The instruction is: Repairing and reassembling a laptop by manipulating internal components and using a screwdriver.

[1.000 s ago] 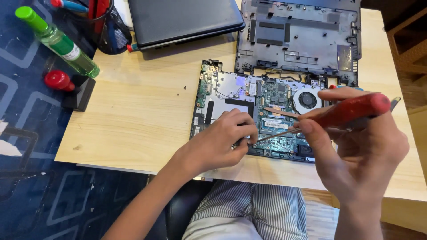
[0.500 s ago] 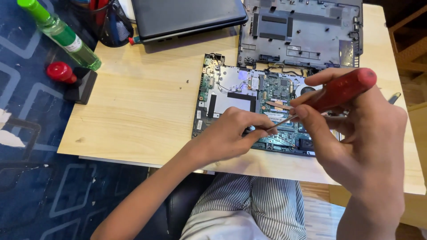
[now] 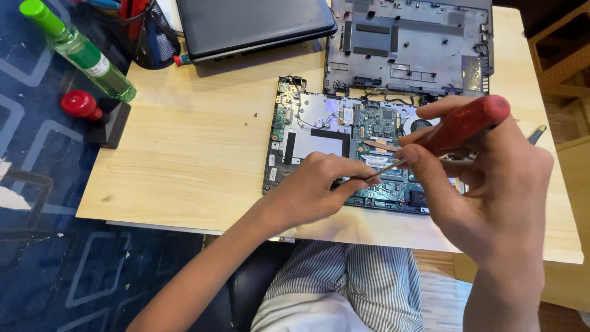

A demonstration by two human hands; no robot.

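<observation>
Now the work is at a screw on the near edge of the circuit board (image 3: pixel 344 144), which lies bare on the wooden surface (image 3: pixel 196 160), a little right of the middle. The right hand (image 3: pixel 485 178) holds a screwdriver (image 3: pixel 458 130) with a red handle; its fingers are pressed together around the handle, and the thin metal shaft slants down to the left, toward the board. The left hand (image 3: pixel 313 187) rests on the near edge of the board, with thumb and forefinger pinching close at the tip of the shaft — whether they hold a small screw or only guide the tip, I cannot tell, because the fingers cover that spot.

I judge that the step in hand is the turning of one screw. The next move, I think, calls for a steady tip kept upright in the screw head and light pressure, since small parts stand all around it.

Far behind the board lies the grey bottom cover (image 3: pixel 409 46), and left of it a closed black laptop (image 3: pixel 252 24). At the far left a green bottle (image 3: pixel 80 52) lies on the blue carpet (image 3: pixel 43 246).
</observation>
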